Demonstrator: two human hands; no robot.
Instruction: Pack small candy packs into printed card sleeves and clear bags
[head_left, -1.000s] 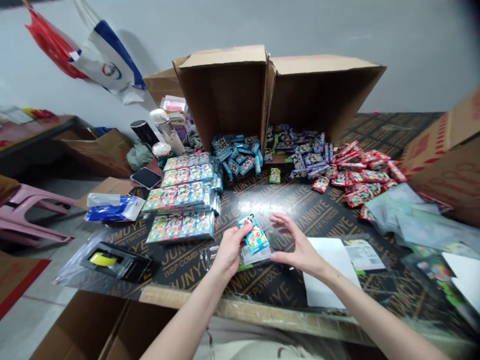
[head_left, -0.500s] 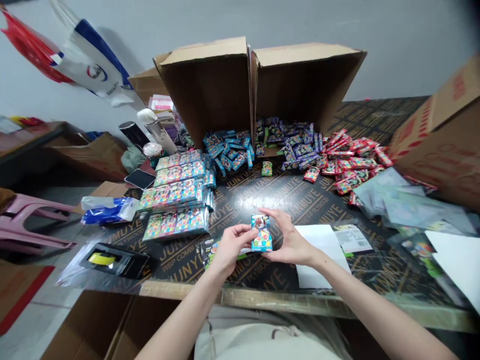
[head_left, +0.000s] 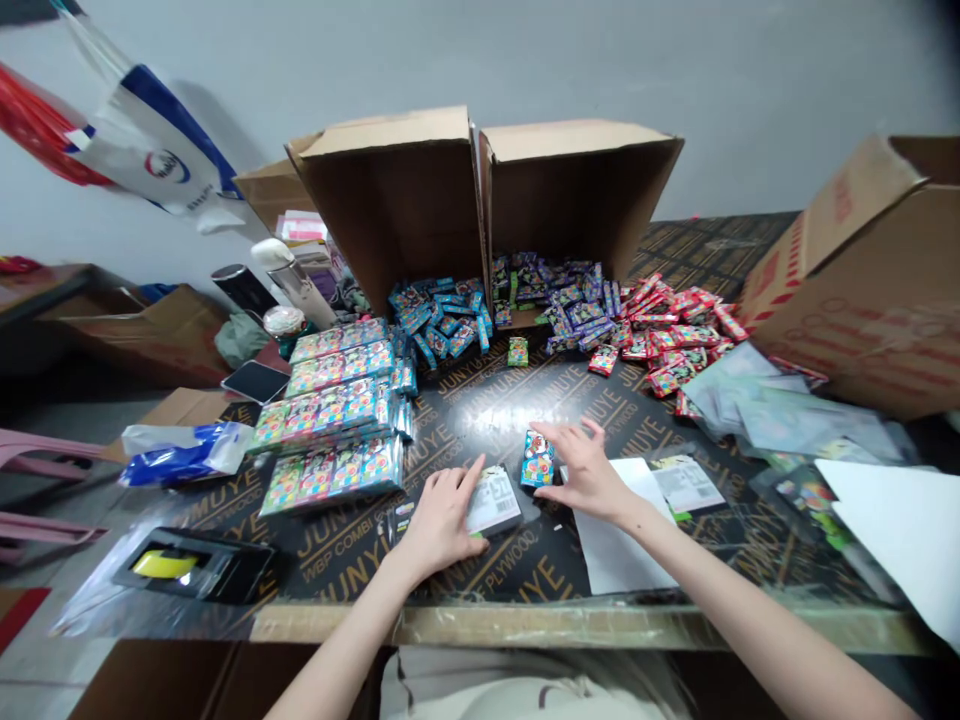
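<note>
A small blue printed box (head_left: 537, 459) is between the thumb and index finger of my right hand (head_left: 589, 472), gripped at its top and bottom ends. My left hand (head_left: 442, 515) is open with its fingers spread. It rests over a flat clear packet with a white printed label (head_left: 493, 499), covering its left part. The blue box is just to the right of this packet. Beneath my right wrist is a white sheet (head_left: 622, 545), and another labelled packet (head_left: 690, 484) lies beside that.
Stacked wrapped box sets (head_left: 330, 470) stand at left. Two tipped cartons (head_left: 577, 190) at the back spill blue boxes (head_left: 450, 315) and purple boxes (head_left: 574, 300). Red boxes (head_left: 682, 335), clear sleeves (head_left: 795, 400) and a carton (head_left: 862, 300) are at right. A tape dispenser (head_left: 195, 565) lies front left.
My left hand has let go of the blue box and moved down onto the labelled packet. My right hand has kept the box and shifted right with it. The view has turned slightly.
</note>
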